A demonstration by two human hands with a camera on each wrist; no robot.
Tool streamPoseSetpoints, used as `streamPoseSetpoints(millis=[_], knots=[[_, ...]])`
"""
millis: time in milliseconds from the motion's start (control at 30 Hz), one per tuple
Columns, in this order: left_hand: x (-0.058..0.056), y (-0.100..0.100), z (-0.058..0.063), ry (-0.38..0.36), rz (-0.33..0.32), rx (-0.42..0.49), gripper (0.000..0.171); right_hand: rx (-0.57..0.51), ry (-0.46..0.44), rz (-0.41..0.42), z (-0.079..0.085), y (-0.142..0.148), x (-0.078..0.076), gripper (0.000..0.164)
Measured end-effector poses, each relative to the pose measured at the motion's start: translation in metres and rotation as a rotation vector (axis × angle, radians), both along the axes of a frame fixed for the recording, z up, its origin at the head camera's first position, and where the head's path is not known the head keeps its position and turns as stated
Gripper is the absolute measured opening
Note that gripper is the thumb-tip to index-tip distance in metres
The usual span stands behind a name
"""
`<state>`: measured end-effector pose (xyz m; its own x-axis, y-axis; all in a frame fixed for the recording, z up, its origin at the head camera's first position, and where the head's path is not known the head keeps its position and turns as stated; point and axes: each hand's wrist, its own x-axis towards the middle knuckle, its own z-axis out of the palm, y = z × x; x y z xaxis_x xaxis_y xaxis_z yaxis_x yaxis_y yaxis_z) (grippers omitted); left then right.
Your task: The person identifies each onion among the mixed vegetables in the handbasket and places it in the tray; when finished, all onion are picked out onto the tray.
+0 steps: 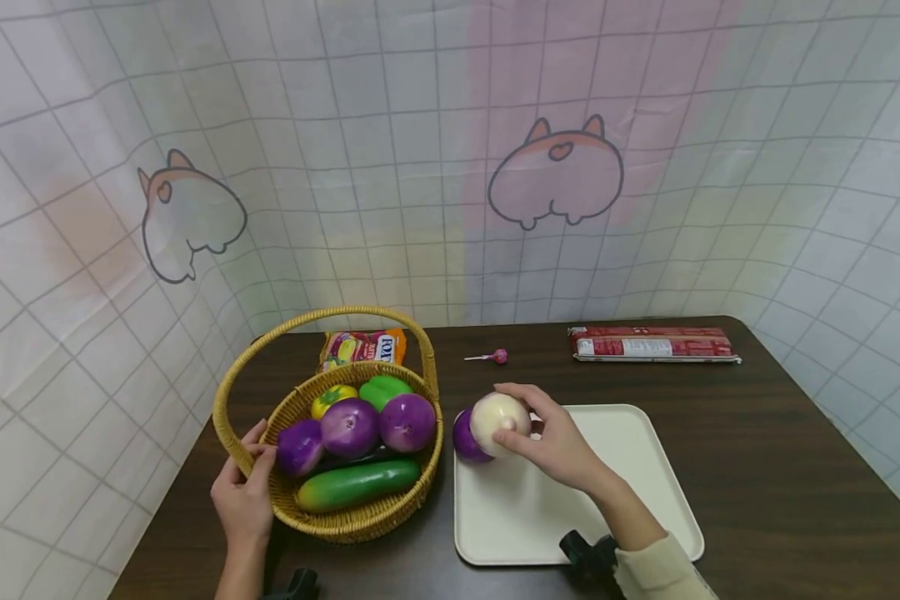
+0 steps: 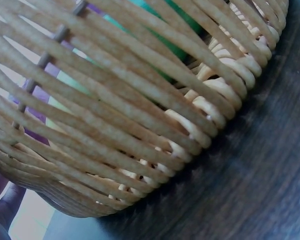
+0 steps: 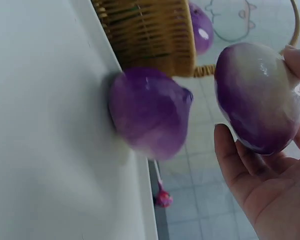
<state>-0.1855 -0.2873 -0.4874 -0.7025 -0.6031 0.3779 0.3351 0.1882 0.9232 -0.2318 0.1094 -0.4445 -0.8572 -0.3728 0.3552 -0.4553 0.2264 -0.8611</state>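
My right hand holds a toy onion between thumb and fingers, over the left part of a cream tray. In the right wrist view the held onion is glossy, purple fading to white. A second purple onion rests at the tray's left edge. At the left, my left hand grips the wicker basket by its rim near the handle's foot. Inside the basket lie several purple onions, a green cucumber, a green pepper and a yellow vegetable.
Behind the basket lies a bright candy bag. A lollipop is on the dark table beyond the tray. Farther right, a long red package lies along the back edge. A patterned curtain hangs behind the table.
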Motion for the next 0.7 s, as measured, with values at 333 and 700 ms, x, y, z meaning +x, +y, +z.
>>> streamPoseSetpoints(millis=[333, 700], knots=[[0.000, 0.000, 0.001, -0.009, 0.008, -0.005, 0.016, 0.029, -0.054, -0.071, -0.002, 0.023, -0.009, 0.053], [0.001, -0.001, 0.001, -0.052, -0.001, 0.001, 0.020, 0.040, -0.144, -0.143, -0.008, 0.043, -0.018, 0.056]])
